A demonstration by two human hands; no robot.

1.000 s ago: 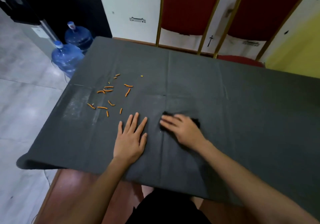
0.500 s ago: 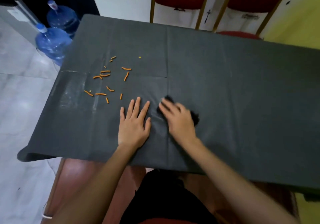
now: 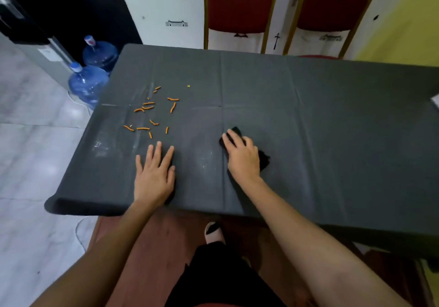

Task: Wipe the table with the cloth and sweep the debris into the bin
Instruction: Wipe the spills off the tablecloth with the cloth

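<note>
A table under a dark grey cover (image 3: 332,121) fills the middle of the view. Several small orange debris pieces (image 3: 152,114) lie scattered on its left part. My right hand (image 3: 242,155) presses flat on a black cloth (image 3: 263,160) near the table's middle, the cloth showing past the fingertips and at the right of the hand. My left hand (image 3: 154,171) lies flat and spread on the cover near the front edge, just below the debris, holding nothing. No bin is in view.
Two blue water bottles (image 3: 89,85) stand on the tiled floor off the table's far left corner. Two red chairs (image 3: 236,2) stand behind the table against the wall. White smears (image 3: 102,147) mark the cover at the left.
My right hand with the cloth has slid to the right, away from my left hand. The left hand has stayed flat near the front edge. The camera view has shifted.
</note>
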